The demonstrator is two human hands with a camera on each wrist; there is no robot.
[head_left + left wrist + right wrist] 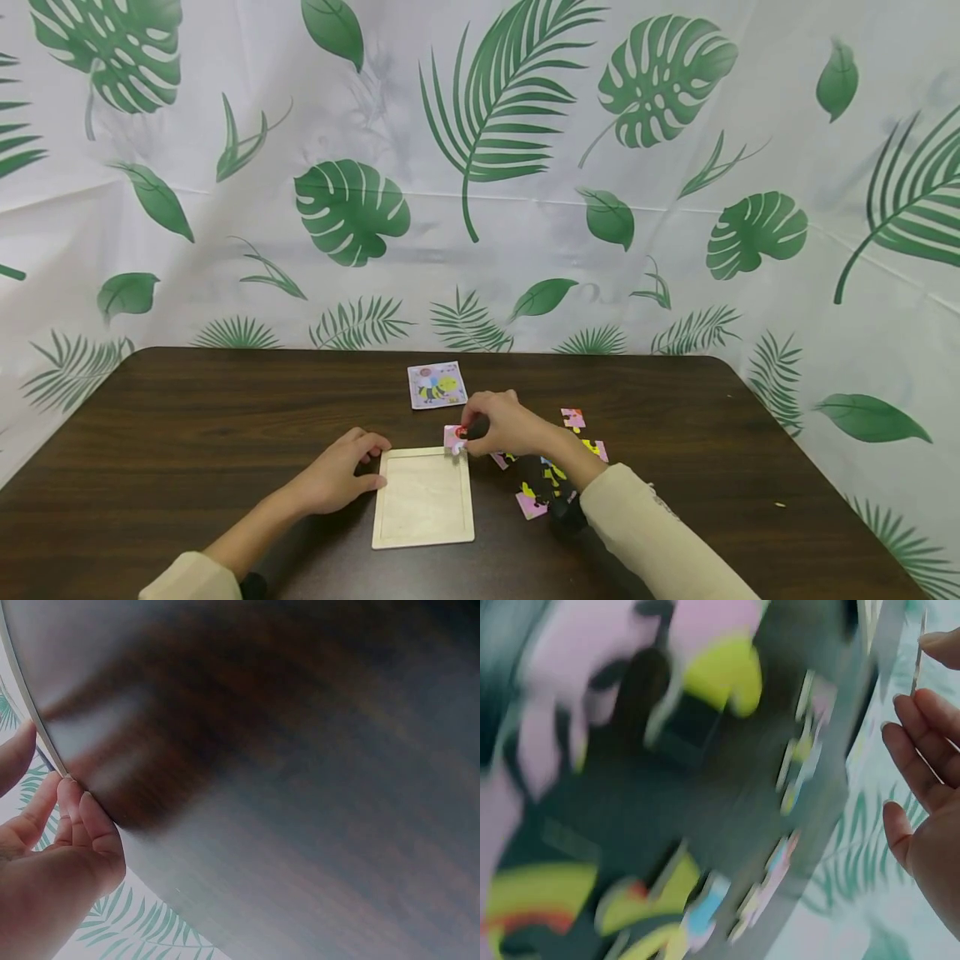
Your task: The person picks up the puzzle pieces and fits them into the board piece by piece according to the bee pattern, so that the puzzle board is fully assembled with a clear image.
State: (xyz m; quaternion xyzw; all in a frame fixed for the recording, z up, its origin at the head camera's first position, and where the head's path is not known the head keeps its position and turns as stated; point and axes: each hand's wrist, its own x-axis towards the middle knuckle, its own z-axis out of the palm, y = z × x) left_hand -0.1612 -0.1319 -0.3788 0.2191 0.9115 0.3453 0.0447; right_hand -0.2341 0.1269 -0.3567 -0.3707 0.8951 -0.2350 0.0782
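Observation:
My right hand point(504, 423) pinches a pink jigsaw puzzle piece point(452, 438) between thumb and fingers, over the top right corner of a light wooden puzzle tray point(423, 504). In the right wrist view the piece point(916, 669) appears edge-on at the fingertips, the other fingers loosely bent. At the tray's left side rests my left hand point(341, 473), its thumb and fingertips touching the rim near the upper left corner. The left wrist view has these fingertips against the thin tray edge point(34, 705). No pieces lie inside the tray.
Several loose puzzle pieces point(531, 503) in pink, yellow and black lie right of the tray, partly hidden under the right forearm. Behind the tray is a square bee picture point(437, 387). A leaf-print cloth point(525, 250) hangs beyond the dark wooden table point(247, 400).

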